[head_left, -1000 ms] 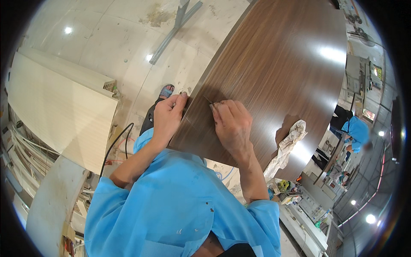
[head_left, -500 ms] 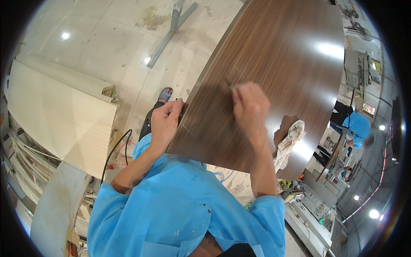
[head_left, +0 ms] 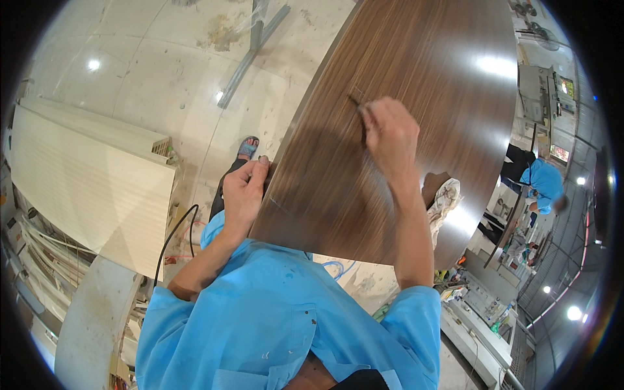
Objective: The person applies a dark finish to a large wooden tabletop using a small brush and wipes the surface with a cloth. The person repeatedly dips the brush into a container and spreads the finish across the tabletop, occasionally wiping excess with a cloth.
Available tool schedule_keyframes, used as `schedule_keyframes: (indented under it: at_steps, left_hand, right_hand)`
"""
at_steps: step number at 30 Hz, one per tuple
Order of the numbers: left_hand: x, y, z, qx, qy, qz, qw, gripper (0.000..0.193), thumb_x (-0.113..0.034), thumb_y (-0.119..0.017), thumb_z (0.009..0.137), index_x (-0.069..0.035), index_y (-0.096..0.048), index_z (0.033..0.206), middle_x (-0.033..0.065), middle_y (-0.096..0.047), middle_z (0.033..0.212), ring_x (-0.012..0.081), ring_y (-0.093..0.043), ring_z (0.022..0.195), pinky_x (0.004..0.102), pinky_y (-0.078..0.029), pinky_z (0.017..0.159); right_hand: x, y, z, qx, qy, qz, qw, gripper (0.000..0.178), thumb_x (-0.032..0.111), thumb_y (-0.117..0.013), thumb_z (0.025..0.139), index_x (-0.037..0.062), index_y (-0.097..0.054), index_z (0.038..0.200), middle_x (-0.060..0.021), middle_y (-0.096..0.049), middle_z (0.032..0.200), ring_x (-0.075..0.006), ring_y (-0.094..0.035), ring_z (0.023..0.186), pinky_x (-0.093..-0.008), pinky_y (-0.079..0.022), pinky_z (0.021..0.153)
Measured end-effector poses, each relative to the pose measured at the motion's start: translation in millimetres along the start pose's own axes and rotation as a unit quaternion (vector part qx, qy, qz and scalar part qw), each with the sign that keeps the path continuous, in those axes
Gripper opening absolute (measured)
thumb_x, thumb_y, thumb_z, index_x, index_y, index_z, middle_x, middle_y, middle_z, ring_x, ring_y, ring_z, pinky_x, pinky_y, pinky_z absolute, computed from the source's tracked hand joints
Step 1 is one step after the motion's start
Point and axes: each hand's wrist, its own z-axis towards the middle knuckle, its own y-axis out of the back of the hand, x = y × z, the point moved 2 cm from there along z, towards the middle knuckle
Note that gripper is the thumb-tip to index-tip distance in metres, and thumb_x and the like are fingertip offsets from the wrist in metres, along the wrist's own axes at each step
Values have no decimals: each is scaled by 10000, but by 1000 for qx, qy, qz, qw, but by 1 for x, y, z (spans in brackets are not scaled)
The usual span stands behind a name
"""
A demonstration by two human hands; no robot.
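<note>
A large dark brown wood-grain panel [head_left: 338,188] stretches from in front of my body toward the far right. Over its surface, my right hand [head_left: 391,133] is closed on a thin dark stick-like piece [head_left: 353,100], whose tip points far-left; its exact kind is unclear. Pale scratch-like marks show on the panel by that tip and close to the near left corner. My left hand [head_left: 244,194] is beside the panel's left edge, thumb and fingers pinched together. A small dark bit shows at its fingertips, too small to name. A crumpled whitish cloth [head_left: 444,203] lies on the panel, right of my right forearm.
Cream panels [head_left: 91,175] are stacked at the left, with a black cable [head_left: 175,231] nearby. A grey metal stand leg [head_left: 250,58] rests on the floor beyond. At the far right, another person in blue [head_left: 545,181] bends beside a workbench.
My right hand has moved a little away from me and to the right with the thin dark piece. My left hand has shifted slightly left and nearer, still pinched.
</note>
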Motion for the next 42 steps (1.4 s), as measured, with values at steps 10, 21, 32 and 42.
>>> schedule_keyframes:
  at_steps: [10,21,32,42]
  left_hand:
    - [-2,2,1,11,-1,17,1000,373,-289,-566,1045,40,-741,1054,3,-692,814,35,-542,680,221,-421,594]
    - [9,4,2,1,-29,36,999,379,-291,-589,1016,54,-717,923,-5,-635,684,61,-497,653,271,-410,591]
    - [2,7,11,49,-25,17,998,392,-320,-538,1045,22,-709,960,6,-618,796,90,-529,759,258,-437,680]
    - [-68,5,-21,-16,-234,68,970,388,-296,-488,1060,31,-679,1142,13,-610,873,67,-452,692,241,-340,577]
  right_hand:
    - [-27,-8,27,-33,6,-5,999,95,33,-673,806,38,-579,789,-119,-560,745,-313,-589,716,-415,-474,655]
    - [24,-8,-19,14,56,25,998,105,-18,-671,733,44,-601,781,-119,-584,763,-309,-595,717,-404,-476,628]
    - [-23,-25,14,-61,33,-65,995,144,123,-662,694,85,-624,827,-85,-612,857,-283,-598,846,-410,-482,723]
    - [101,-2,-52,-124,-58,261,956,118,141,-711,825,40,-651,835,-100,-584,808,-318,-598,752,-430,-493,644]
